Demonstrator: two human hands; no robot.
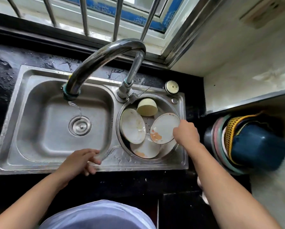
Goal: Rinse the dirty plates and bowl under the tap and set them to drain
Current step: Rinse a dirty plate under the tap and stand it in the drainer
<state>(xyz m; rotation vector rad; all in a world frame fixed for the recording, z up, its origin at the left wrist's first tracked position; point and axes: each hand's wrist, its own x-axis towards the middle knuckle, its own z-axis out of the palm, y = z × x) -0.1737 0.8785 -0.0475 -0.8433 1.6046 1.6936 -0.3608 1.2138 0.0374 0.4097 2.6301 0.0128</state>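
Currently, the right hand (186,134) is closing its fingers on the right rim of a stained plate (165,128), which is standing tilted in the round right-hand basin (174,151) at centre right of the frame. Orange residue is showing on that plate's lower part. A second plate (133,126) is leaning to its left, and a third plate (146,148) is lying beneath both, toward the lower edge of the basin. A pale bowl (147,107) is sitting tipped on its side at the top of the basin, just beside the tap base.

The left hand (80,160) is curling loosely over the front rim of the sink (14,156), lower centre of the frame, holding nothing but that edge. The tap (103,55) is arching over to the left basin (44,123), and a thin stream of water (75,107) is running toward the drain (80,126). The black worktop (3,66) around the sink is looking wet.
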